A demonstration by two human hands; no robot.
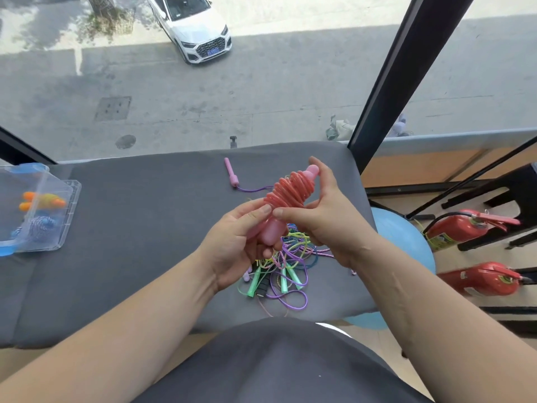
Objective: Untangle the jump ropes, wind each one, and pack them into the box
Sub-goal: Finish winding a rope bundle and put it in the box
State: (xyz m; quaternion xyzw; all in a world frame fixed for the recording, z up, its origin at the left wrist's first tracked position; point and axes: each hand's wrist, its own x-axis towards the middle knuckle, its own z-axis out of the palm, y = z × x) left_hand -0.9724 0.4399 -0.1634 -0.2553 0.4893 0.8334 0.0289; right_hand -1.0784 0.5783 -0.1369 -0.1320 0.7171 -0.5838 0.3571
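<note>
A pink jump rope (290, 190) is wound in tight coils around its pink handles, held above the grey table (139, 228). My left hand (235, 242) grips the lower handle end from the left. My right hand (322, 210) holds the upper part, thumb and fingers around the coils. Beneath my hands lies a tangle of ropes (287, 269) in purple, green, yellow and blue with green handles. A purple rope's pink handle (231, 172) lies apart at the back. The clear plastic box (37, 207) stands at the far left and holds an orange-yellow rope and a blue-white rope.
The table ends just right of my hands, with a blue exercise ball (406, 239) below the edge. Two red fire extinguishers (465, 228) lie on the floor at right. A black window frame post (406, 71) rises behind the table's right corner.
</note>
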